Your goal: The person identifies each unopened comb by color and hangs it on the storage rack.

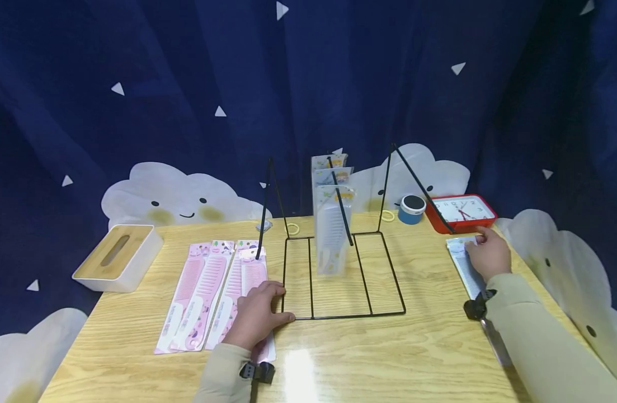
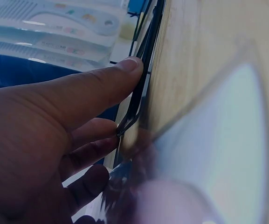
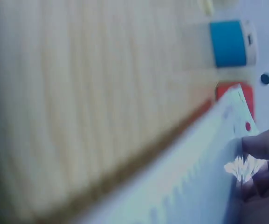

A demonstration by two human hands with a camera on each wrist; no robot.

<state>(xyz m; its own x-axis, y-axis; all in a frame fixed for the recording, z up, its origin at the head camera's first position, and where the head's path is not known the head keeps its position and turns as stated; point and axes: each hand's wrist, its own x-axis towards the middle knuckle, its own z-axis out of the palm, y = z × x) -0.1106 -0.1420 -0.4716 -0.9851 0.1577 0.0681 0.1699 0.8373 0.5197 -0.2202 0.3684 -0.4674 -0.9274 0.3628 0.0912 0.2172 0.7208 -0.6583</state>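
Note:
A black wire display rack (image 1: 358, 316) stands mid-table. Its front left corner is held by my left hand (image 1: 260, 313), with the thumb on the wire (image 2: 146, 70) and fingers beside it in the left wrist view. Several pale packaged combs (image 1: 330, 224) hang on the rack's middle arm. At the right, my right hand (image 1: 489, 254) pinches the top end of another pale packaged comb (image 1: 461, 260); its packet (image 3: 195, 163) is tilted up from the table in the right wrist view. Pink packaged combs (image 1: 202, 291) lie left of the rack, partly under my left forearm.
A white tissue box (image 1: 147, 254) with a wooden lid stands at the left. Behind the right hand are a red clock (image 1: 461, 212) and a blue round speaker-like object (image 1: 411, 210). Yellow rings (image 1: 387, 216) lie near the rack's back; a dark curtain (image 1: 308, 84) hangs behind.

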